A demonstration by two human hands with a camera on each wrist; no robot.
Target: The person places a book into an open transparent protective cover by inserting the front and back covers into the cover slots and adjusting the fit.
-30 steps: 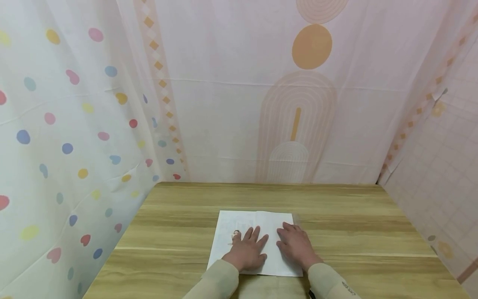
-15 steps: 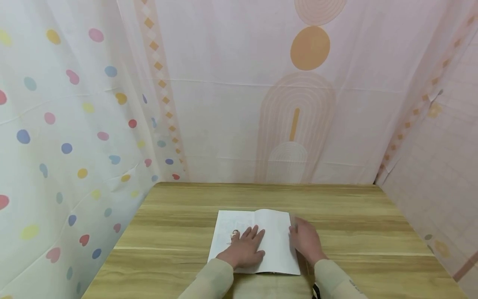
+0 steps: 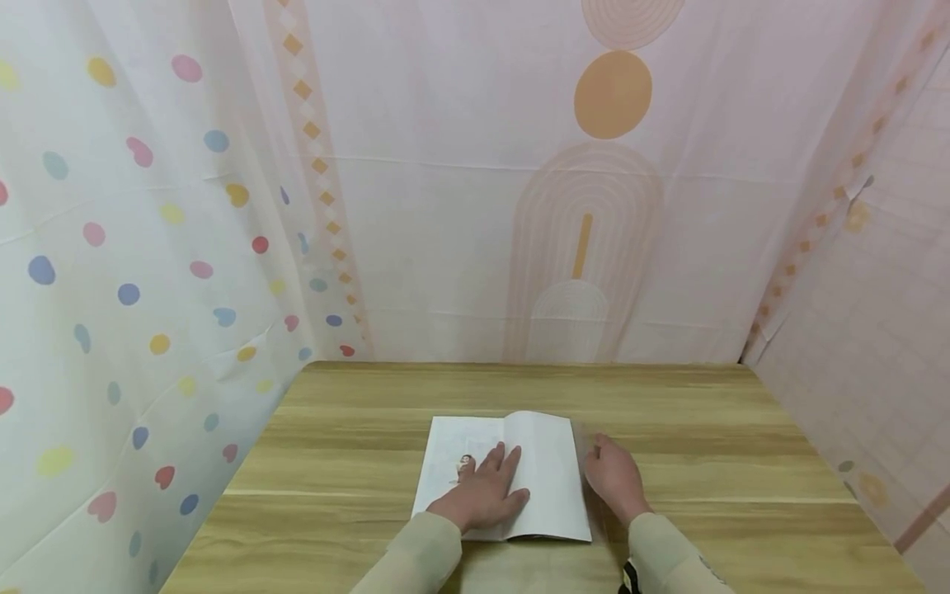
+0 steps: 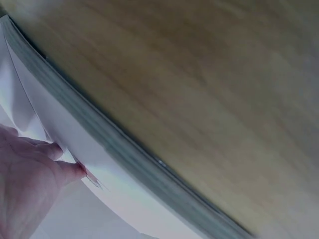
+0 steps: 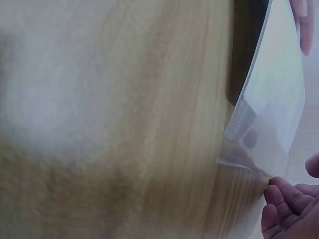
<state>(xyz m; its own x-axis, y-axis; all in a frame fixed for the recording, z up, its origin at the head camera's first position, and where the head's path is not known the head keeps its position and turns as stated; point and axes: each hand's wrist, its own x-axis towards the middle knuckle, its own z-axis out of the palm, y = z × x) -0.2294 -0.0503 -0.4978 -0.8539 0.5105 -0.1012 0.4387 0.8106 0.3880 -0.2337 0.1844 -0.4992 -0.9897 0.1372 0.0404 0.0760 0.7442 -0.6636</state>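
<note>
A book lies spread on the table, its white left page (image 3: 445, 445) bearing a small printed figure and its blank right page (image 3: 549, 470) bulging up slightly. My left hand (image 3: 478, 495) rests on the page near the middle fold, fingers extended. In the left wrist view its fingertips touch the paper above the thick page block (image 4: 119, 144). Beside the book's right edge, my right hand (image 3: 614, 478) has curled fingers. The right wrist view has these fingertips at the edge of a clear plastic book cover (image 5: 249, 154), which sticks out past the pages.
The wood-grain table (image 3: 334, 462) extends around the book on every side. A pale patterned curtain (image 3: 445, 247) hangs behind its far edge, with a dotted curtain (image 3: 163, 330) at the left and another curtain (image 3: 876, 330) at the right.
My right hand has moved from the right page outward past the book's right edge, its fingers curling. The right page has risen into a bulge, while my left hand stays on the book.
</note>
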